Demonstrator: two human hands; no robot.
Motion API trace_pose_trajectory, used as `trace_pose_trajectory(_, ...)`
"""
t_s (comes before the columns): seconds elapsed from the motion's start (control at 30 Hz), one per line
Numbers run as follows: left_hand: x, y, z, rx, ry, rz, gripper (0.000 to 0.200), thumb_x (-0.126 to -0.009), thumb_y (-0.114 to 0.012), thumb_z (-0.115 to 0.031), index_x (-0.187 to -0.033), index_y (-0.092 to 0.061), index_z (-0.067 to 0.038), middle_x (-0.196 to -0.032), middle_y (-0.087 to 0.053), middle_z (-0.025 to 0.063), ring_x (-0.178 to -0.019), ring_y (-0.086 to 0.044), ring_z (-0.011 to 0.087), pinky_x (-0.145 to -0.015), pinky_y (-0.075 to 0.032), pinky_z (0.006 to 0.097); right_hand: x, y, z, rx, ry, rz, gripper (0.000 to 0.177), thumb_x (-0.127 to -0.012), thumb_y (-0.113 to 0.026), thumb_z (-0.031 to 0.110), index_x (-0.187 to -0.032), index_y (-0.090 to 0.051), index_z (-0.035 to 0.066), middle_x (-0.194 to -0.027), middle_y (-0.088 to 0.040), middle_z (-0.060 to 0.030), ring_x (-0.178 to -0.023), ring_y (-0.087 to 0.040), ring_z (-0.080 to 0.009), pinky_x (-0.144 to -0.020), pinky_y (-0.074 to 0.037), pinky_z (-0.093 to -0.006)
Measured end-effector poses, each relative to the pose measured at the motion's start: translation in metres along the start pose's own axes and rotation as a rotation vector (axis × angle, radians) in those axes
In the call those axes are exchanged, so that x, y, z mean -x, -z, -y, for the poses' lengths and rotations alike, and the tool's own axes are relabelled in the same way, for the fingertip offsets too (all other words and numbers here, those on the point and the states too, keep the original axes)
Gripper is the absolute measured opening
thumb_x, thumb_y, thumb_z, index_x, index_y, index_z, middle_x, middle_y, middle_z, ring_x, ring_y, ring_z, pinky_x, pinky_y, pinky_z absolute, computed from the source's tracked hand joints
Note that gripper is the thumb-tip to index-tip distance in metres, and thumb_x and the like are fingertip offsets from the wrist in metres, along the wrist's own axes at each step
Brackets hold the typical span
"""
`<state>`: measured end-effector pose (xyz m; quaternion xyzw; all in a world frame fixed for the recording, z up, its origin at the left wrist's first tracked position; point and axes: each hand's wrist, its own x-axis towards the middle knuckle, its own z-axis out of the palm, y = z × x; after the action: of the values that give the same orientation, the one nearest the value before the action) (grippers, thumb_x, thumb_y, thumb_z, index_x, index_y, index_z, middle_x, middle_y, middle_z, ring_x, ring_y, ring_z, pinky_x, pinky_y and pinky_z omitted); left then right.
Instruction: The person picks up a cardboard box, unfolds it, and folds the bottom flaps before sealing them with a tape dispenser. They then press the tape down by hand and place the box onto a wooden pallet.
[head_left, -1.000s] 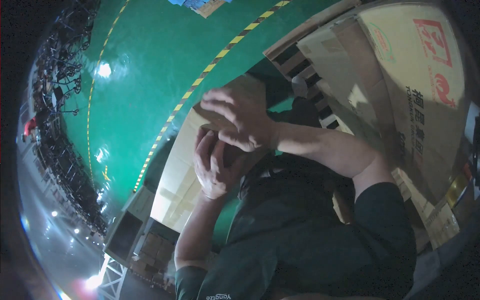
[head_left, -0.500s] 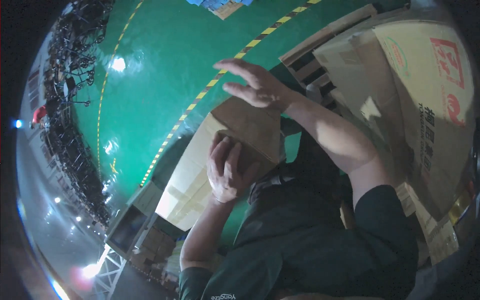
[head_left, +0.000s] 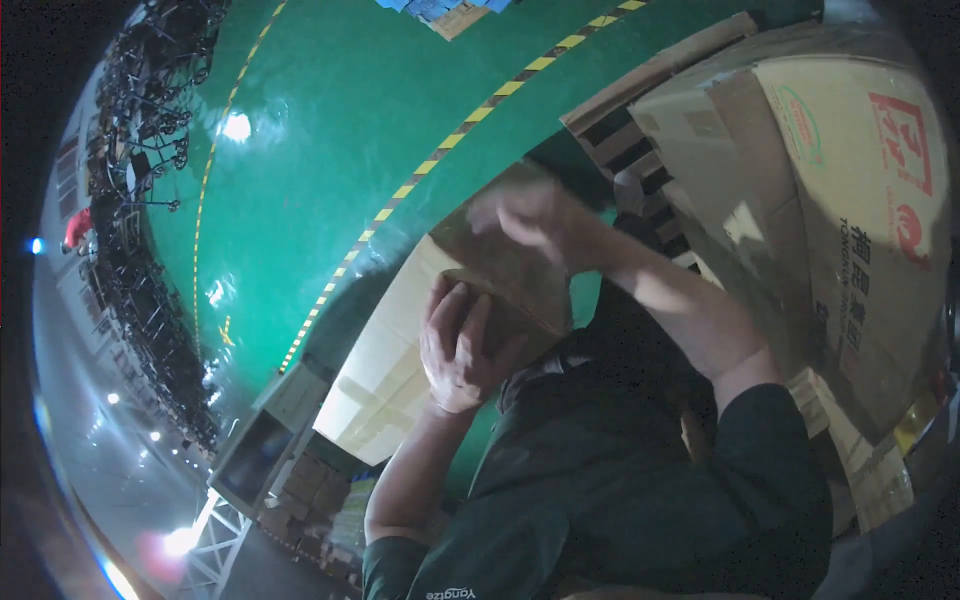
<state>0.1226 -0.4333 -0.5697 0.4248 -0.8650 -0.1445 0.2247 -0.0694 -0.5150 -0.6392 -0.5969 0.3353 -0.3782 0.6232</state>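
A brown cardboard box (head_left: 385, 365) stands in front of my body, tilted across the view, its side lit and its near face in shadow. My left hand (head_left: 462, 350) lies against it with bent fingers gripping around the upper edge, the thumb on the shadowed face. Over the far part of the same box is my right hand (head_left: 528, 215), blurred by motion, its fingers smeared. Nothing shows in that hand. Part of the box's near face is hidden behind my hands and wrists.
Large printed cartons (head_left: 850, 170) stand at the right beside a wooden pallet (head_left: 620, 145). A yellow-and-black striped line (head_left: 410, 182) crosses the green floor (head_left: 310, 120). Dark wheeled equipment (head_left: 140, 170) lines the far left, near a person in red (head_left: 77, 230).
My right hand has swung down and nearer, from raised with spread fingers to over the box. The left hand keeps its place on the box, which has shifted slightly in view.
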Motion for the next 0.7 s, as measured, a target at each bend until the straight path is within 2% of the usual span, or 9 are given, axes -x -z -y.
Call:
trace_pose_trajectory(0.07,0.003,-0.001,-0.002,0.007,0.003,-0.001,0.061,-0.078,-0.079,-0.031,-0.125,-0.053,-0.001,-0.119,-0.051,0.0228,-0.110,-0.054,0.0461,-0.084,-0.054,0.0519,-0.031,0.008,0.006,0.018,-0.098,-0.059,0.036,-0.100,-0.039,0.027,-0.120,-0.060,0.007,-0.125,-0.058,-0.0122,-0.118,-0.052,-0.0248,-0.099,-0.038,-0.0346)
trace_pose_trajectory(0.1,0.001,-0.001,-0.002,0.007,0.001,0.000,0.060,-0.079,-0.079,-0.031,-0.125,-0.053,-0.001,-0.120,-0.051,0.0229,-0.110,-0.054,0.0463,-0.085,-0.054,0.0521,-0.048,-0.001,0.002,-0.018,-0.120,-0.022,0.039,-0.100,-0.039,0.030,-0.123,-0.058,0.005,-0.128,-0.056,-0.0134,-0.120,-0.050,-0.0253,-0.101,-0.036,-0.0349)
trace_pose_trajectory(0.17,0.000,-0.001,-0.002,0.011,-0.002,0.007,0.058,-0.082,-0.076,-0.030,-0.125,-0.053,0.001,-0.121,-0.050,0.0234,-0.112,-0.053,0.0472,-0.089,-0.052,0.0531,-0.080,-0.020,-0.007,-0.165,-0.212,0.129,0.056,-0.099,-0.040,0.044,-0.134,-0.050,0.001,-0.139,-0.048,-0.0182,-0.131,-0.043,-0.0270,-0.108,-0.030,-0.0358)
trace_pose_trajectory(0.27,0.004,-0.001,0.002,-0.019,-0.001,-0.011,0.055,-0.082,-0.074,-0.030,-0.123,-0.054,-0.001,-0.118,-0.052,0.0227,-0.112,-0.054,0.0449,-0.090,-0.052,0.0519,-0.097,-0.058,-0.112,-0.031,-0.076,0.172,0.082,-0.085,-0.041,0.070,-0.133,-0.050,0.004,-0.130,-0.053,-0.0173,-0.119,-0.051,-0.0315,-0.099,-0.038,-0.0401)
trace_pose_trajectory(0.3,0.006,0.001,0.003,-0.022,0.005,-0.006,0.055,-0.082,-0.075,-0.031,-0.123,-0.054,-0.001,-0.118,-0.052,0.0226,-0.112,-0.053,0.0449,-0.091,-0.052,0.0522,-0.088,-0.055,-0.129,0.041,-0.159,0.135,0.080,-0.085,-0.041,0.068,-0.132,-0.051,0.005,-0.129,-0.054,-0.0172,-0.118,-0.052,-0.0320,-0.097,-0.039,-0.0412)
trace_pose_trajectory(0.37,0.009,0.000,0.004,-0.022,0.020,-0.003,0.057,-0.080,-0.076,-0.033,-0.123,-0.055,-0.003,-0.118,-0.051,0.0223,-0.113,-0.052,0.0445,-0.093,-0.050,0.0534,-0.063,-0.046,-0.164,0.350,-0.494,-0.017,0.071,-0.084,-0.039,0.059,-0.129,-0.054,0.007,-0.124,-0.060,-0.0167,-0.113,-0.057,-0.0338,-0.091,-0.045,-0.0455)
trace_pose_trajectory(0.47,0.006,0.000,0.002,0.013,0.026,0.010,0.056,-0.081,-0.075,-0.029,-0.124,-0.053,-0.003,-0.118,-0.050,0.0230,-0.113,-0.050,0.0460,-0.093,-0.048,0.0567,0.030,-0.022,-0.134,0.364,-0.855,-0.277,0.054,-0.090,-0.043,0.041,-0.128,-0.055,0.005,-0.121,-0.061,-0.0163,-0.112,-0.057,-0.0328,-0.090,-0.045,-0.0448)
trace_pose_trajectory(0.57,0.001,0.000,0.000,0.028,-0.003,0.012,0.051,-0.083,-0.071,-0.022,-0.125,-0.050,-0.001,-0.118,-0.048,0.0229,-0.113,-0.049,0.0453,-0.094,-0.046,0.0589,0.113,-0.034,-0.067,0.272,-0.898,-0.441,0.030,-0.091,-0.054,0.028,-0.108,-0.062,0.006,-0.101,-0.064,-0.0127,-0.092,-0.060,-0.0275,-0.078,-0.045,-0.0393)
trace_pose_trajectory(0.7,0.002,0.001,-0.003,0.064,-0.012,0.031,0.050,-0.082,-0.070,-0.021,-0.123,-0.048,0.000,-0.118,-0.047,0.0241,-0.114,-0.045,0.0465,-0.095,-0.042,0.0592,0.156,-0.077,0.009,0.105,-0.765,-0.485,0.027,-0.090,-0.057,0.019,-0.114,-0.060,0.007,-0.113,-0.061,-0.0112,-0.105,-0.056,-0.0256,-0.090,-0.041,-0.0381)
